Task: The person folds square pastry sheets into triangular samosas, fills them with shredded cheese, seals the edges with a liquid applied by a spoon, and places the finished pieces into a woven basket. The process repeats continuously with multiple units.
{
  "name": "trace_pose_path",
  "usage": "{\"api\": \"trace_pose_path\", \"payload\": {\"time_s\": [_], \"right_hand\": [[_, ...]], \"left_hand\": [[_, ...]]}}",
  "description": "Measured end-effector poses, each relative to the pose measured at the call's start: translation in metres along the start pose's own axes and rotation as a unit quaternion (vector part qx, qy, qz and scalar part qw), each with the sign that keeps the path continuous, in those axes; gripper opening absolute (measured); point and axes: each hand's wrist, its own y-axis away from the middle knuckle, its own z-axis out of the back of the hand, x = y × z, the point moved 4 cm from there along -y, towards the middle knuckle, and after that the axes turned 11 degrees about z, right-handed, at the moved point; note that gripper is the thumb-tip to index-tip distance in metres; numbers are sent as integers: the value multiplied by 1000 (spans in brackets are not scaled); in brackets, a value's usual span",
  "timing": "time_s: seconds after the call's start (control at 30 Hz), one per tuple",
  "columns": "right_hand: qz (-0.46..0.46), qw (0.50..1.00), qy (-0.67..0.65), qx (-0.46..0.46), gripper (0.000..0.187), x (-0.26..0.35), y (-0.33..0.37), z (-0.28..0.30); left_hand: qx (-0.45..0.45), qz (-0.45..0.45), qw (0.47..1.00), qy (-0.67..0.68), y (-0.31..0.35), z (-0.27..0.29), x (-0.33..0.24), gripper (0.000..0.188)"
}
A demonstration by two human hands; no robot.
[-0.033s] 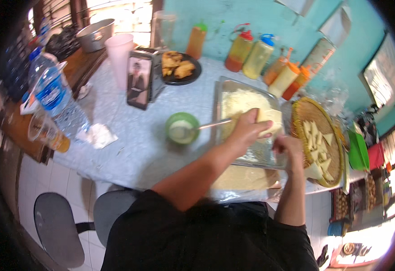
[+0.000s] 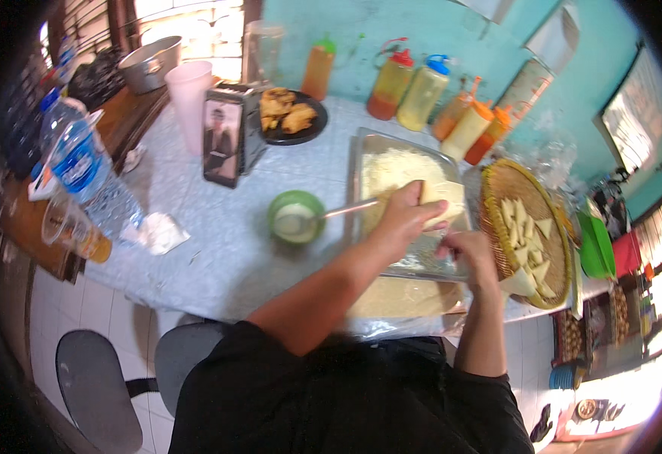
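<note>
Between two and three o'clock we see a tray point(image 2: 356, 174) of shiny metal and a smooth, matt pale stack point(image 2: 452, 198). Toward the centre, a metal spoon handle point(image 2: 350, 208) and a green bowl point(image 2: 276, 219) of smooth plastic. At three we find a basket point(image 2: 516, 181) of rough weave; between nine and ten, a water bottle point(image 2: 81, 170) of clear, glossy plastic. We note wood in the ledge point(image 2: 136, 121) at ten, matt cloth in the shirt point(image 2: 331, 408) at six.

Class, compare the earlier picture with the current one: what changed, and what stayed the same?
The right hand has shifted slightly left, nearer the left hand. Nothing was visibly taken up or let go; the left hand still holds the pale flat piece. Green bowl, metal tray and woven basket stayed put.
</note>
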Motion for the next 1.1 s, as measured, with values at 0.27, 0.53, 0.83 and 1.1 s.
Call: {"api": "trace_pose_path", "payload": {"time_s": [0.27,0.53,0.83,1.1], "right_hand": [[12,781,-623,-43,57,21,-9,-43],[-9,883,-436,-172,57,5,-2,-26],[62,896,-391,-200,52,5,-4,-28],[89,894,-371,-235,50,9,-7,-29]], "left_hand": [[73,97,992,-32,9,-15,-9,32],[93,89,987,-96,1,-10,4,30],[67,42,991,-110,-2,-8,9,28],[50,63,996,-49,-5,-6,12,28]]}}
